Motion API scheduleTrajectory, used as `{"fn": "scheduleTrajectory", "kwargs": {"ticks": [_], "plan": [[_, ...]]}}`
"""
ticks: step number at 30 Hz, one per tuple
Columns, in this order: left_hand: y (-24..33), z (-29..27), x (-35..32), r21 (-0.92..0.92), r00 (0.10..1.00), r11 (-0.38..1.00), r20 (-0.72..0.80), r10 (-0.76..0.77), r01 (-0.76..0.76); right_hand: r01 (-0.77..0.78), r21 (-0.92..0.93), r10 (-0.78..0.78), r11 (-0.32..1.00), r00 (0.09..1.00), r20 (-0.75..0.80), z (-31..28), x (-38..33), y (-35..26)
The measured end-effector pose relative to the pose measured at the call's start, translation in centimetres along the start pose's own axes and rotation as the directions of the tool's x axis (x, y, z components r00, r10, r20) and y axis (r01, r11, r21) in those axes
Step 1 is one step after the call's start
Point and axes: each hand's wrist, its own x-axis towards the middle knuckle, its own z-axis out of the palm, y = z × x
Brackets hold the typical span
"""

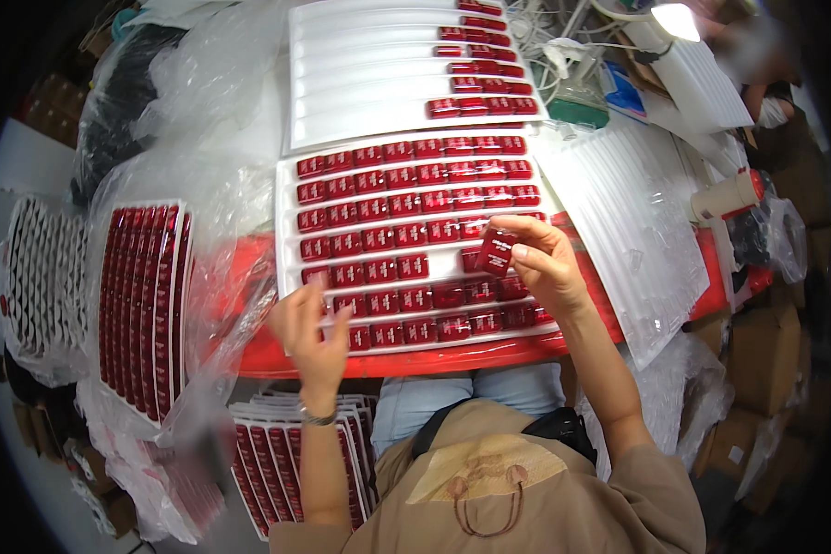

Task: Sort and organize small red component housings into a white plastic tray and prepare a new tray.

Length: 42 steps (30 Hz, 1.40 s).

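A counter (pixel 415 364), red along its near edge, carries a big white tray (pixel 288 208) in the middle, set with rows of glossy red pieces. A second white tray (pixel 369 57) lies at 12 o'clock from it, its red pieces gathered toward the 3 o'clock side, and clear ribbed plastic trays (pixel 632 217) are at 3 o'clock. The person's left hand (pixel 309 325) is blurred at 8 o'clock on the middle tray, loosely open with thumb and fingers apart; whether its fingertips touch the pieces there I cannot tell. The right hand (pixel 549 265), at 3 o'clock over the same tray, pinches one red piece (pixel 497 251) between thumb and fingers. That piece is small and boxy, deep dark red, with crisp edges, slightly rounded corners and small pale print on the face turned to the viewer; its top leans a little toward 1 o'clock. It is held in front of the tray's rows, with a bare white gap in one row just off its 8 o'clock side.
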Motion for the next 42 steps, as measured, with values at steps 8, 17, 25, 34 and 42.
{"fn": "scheduleTrajectory", "kwargs": {"ticks": [8, 17, 25, 34, 42], "plan": [[4.2, 4.2, 3.6, 0.062, 0.954, 0.995, 0.294, 0.056, -0.077, -0.036, 0.012, 0.037, 0.999, 0.995, -0.088, -0.2, -0.3, 0.7], [4.6, 4.8, 3.7, -0.061, 0.971, 0.993, 0.212, 0.110, -0.099, -0.092, 0.005, 0.092, 0.996, 0.989, -0.114, -0.8, -0.3, 0.8], [9.6, 5.6, 2.8, -0.924, 0.899, 0.241, 0.187, -0.396, 0.298, -0.002, 0.037, 0.004, 0.999, 0.999, -0.053, 2.5, 0.3, -0.3], [10.5, 4.3, 3.6, -0.901, 0.942, 0.332, 0.188, -0.277, 0.278, 0.058, 0.038, -0.058, 0.998, 0.998, -0.002, 3.5, 0.3, -1.1], [10.5, 3.2, 3.5, -0.895, 0.939, 0.317, 0.242, -0.244, 0.313, 0.027, -0.003, -0.027, 1.000, 0.999, 0.018, 3.3, -0.5, -1.5]]}}
